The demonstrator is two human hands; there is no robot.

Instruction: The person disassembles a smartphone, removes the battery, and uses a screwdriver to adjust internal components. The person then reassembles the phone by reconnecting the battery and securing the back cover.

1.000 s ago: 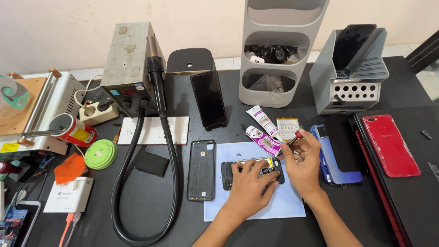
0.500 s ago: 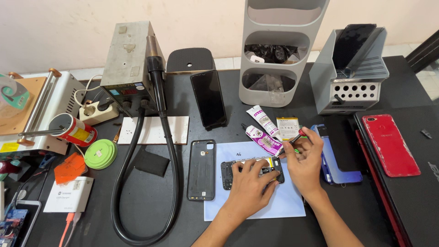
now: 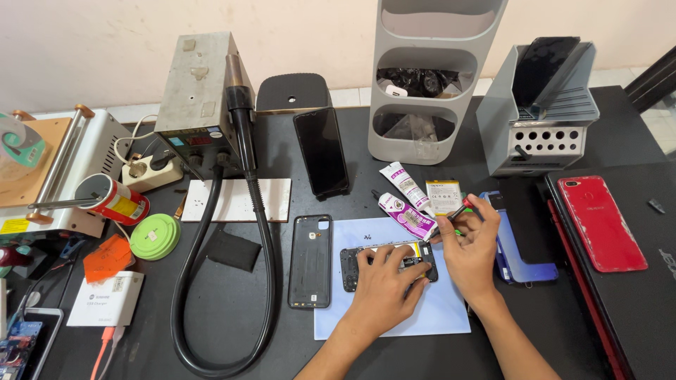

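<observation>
My left hand (image 3: 384,288) covers much of the opened phone (image 3: 389,262), so I can't see its middle. The screwdriver (image 3: 458,211) tip is too small to make out, and the laptop (image 3: 620,281) runs off the right edge.

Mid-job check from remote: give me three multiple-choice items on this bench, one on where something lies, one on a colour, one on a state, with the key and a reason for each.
1. Where does the opened phone lie?
A. on the pale blue sheet
B. inside the grey tiered organiser
C. on the white box at the left

2. What colour is the phone back at the far right of the table?
A. green
B. red
C. white

3. How does the left hand stand?
A. lifted clear of everything
B. gripping the black hose
C. pressed flat on the opened phone

Key: 1 A, the sheet shows on all sides of the phone. 2 B, it is plainly red, lying flat. 3 C, the fingers spread across the phone's body, while the right hand pinches a small red-tipped tool beside it.
</observation>
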